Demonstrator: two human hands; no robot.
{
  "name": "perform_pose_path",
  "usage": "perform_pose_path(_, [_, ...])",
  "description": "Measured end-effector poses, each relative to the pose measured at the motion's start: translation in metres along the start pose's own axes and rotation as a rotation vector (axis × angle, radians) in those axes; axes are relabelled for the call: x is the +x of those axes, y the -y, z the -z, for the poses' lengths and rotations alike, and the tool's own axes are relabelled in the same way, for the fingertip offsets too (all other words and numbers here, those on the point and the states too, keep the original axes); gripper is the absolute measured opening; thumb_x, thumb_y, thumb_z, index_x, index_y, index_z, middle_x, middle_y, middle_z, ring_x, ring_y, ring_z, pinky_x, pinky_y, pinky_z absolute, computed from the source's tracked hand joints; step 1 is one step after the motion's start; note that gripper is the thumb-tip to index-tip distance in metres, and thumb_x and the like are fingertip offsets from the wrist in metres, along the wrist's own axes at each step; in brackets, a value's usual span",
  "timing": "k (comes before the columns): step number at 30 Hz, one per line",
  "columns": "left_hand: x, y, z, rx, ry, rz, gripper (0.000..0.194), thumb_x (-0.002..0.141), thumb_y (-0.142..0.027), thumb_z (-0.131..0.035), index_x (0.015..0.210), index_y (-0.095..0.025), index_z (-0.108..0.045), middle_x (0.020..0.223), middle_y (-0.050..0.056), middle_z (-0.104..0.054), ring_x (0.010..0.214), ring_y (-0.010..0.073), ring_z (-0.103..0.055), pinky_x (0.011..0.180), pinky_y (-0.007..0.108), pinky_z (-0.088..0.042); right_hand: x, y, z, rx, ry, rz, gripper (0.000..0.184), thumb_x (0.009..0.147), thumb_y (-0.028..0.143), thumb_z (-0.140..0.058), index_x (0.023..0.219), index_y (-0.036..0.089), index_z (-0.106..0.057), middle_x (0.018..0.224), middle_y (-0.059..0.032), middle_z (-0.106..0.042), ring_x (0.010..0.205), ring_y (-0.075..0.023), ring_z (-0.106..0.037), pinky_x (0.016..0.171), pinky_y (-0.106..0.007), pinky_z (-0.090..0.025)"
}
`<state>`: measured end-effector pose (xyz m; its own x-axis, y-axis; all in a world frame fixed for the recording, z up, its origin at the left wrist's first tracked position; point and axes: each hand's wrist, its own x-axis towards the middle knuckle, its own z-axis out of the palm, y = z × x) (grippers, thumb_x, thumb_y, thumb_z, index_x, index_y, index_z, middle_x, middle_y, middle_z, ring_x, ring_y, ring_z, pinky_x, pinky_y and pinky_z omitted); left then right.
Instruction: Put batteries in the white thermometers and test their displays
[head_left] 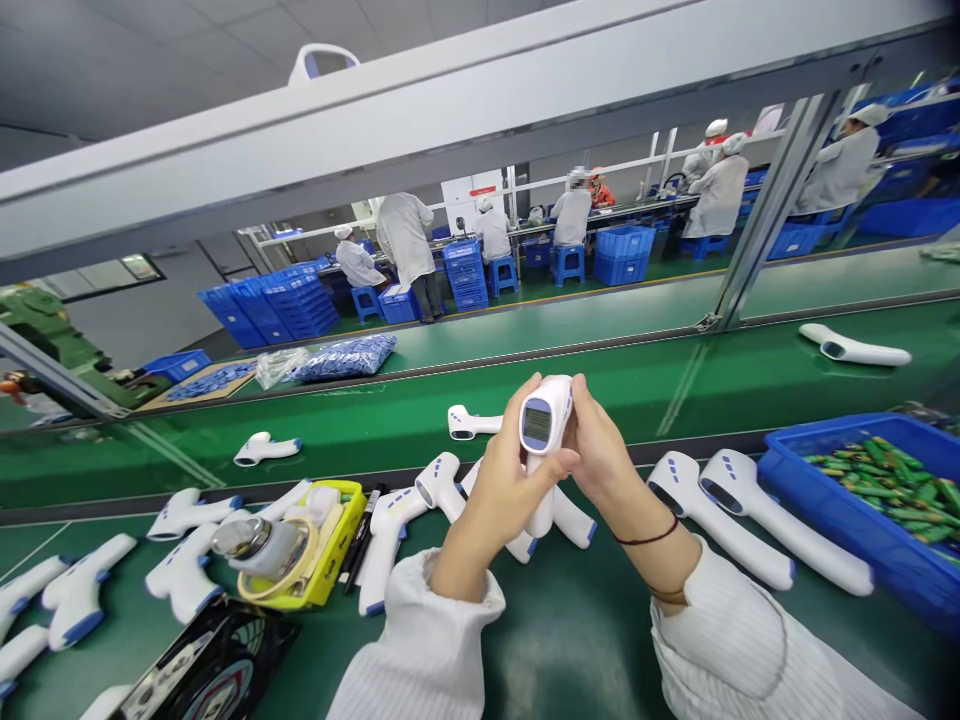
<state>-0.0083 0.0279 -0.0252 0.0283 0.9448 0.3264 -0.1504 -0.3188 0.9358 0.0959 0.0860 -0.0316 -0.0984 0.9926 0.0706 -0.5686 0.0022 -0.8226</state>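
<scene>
Upright before me is a white infrared thermometer (547, 408), its small grey screen turned toward me. My left hand (501, 478) closes round its left side and handle, the thumb lying across the grip. My right hand (606, 452) presses on the thermometer's right side, fingertips near its top edge; part of those fingers is hidden behind it. Several more white thermometers lie about the hands, among them one thermometer (394, 525) left of my wrist and a pair on the right, including the nearer thermometer (724, 520).
A yellow tray (346, 505) with a bottle stands left, near a black fan (225, 665). On the right is a blue bin (829, 520) of green batteries. A green conveyor belt (390, 420) carries spaced thermometers. A metal frame (450, 120) crosses above; co-workers sit beyond.
</scene>
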Motion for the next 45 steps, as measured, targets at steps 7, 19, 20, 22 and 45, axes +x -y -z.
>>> perform_pose_path(7, [-0.011, -0.018, -0.013, 0.134, -0.101, -0.080, 0.059, 0.080, -0.021, -0.075, 0.135, -0.027, -0.057, 0.127, 0.008, -0.063, 0.100, 0.0248, -0.065, 0.077, 0.026, -0.053, -0.008, 0.006, -0.003, 0.098, 0.245, -0.017, 0.047, 0.078, 0.063, -0.070, 0.102, 0.024, -0.063, 0.074, 0.0026, -0.060, 0.060, -0.0130, -0.056, 0.050, -0.023, -0.047])
perform_pose_path(19, [-0.015, -0.018, -0.009, 0.445, -0.009, -0.208, 0.059, 0.092, -0.032, -0.063, 0.145, -0.032, -0.038, 0.133, 0.002, -0.060, 0.110, 0.0182, -0.063, 0.087, 0.023, -0.048, -0.008, 0.013, 0.000, 0.215, 0.295, -0.018, 0.030, 0.073, 0.036, -0.076, 0.098, 0.025, -0.063, 0.071, 0.0046, -0.055, 0.058, -0.0092, -0.049, 0.051, -0.019, -0.044])
perform_pose_path(20, [-0.015, -0.018, -0.010, 0.460, -0.006, -0.203, 0.060, 0.092, -0.032, -0.064, 0.145, -0.032, -0.038, 0.133, 0.001, -0.060, 0.108, 0.0180, -0.064, 0.086, 0.023, -0.048, -0.009, 0.014, 0.000, 0.221, 0.283, -0.023, 0.030, 0.071, 0.035, -0.077, 0.096, 0.025, -0.062, 0.071, 0.0046, -0.054, 0.059, -0.0094, -0.049, 0.052, -0.019, -0.044])
perform_pose_path(22, [-0.016, -0.019, -0.011, 0.478, -0.011, -0.194, 0.061, 0.091, -0.032, -0.065, 0.146, -0.034, -0.039, 0.133, 0.001, -0.060, 0.108, 0.0182, -0.064, 0.087, 0.024, -0.048, -0.009, 0.014, -0.001, 0.227, 0.266, -0.034, 0.031, 0.070, 0.034, -0.077, 0.094, 0.024, -0.061, 0.072, 0.0046, -0.055, 0.061, -0.0097, -0.051, 0.054, -0.020, -0.045])
perform_pose_path(45, [-0.018, -0.023, -0.010, 0.494, -0.063, -0.123, 0.054, 0.093, -0.042, -0.060, 0.143, -0.033, -0.039, 0.117, 0.000, -0.068, 0.092, 0.0182, -0.067, 0.076, 0.026, -0.048, -0.008, 0.010, 0.008, 0.201, 0.426, -0.039, 0.044, 0.071, 0.033, -0.082, 0.107, 0.026, -0.058, 0.079, 0.0046, -0.060, 0.063, -0.0089, -0.058, 0.057, -0.018, -0.052])
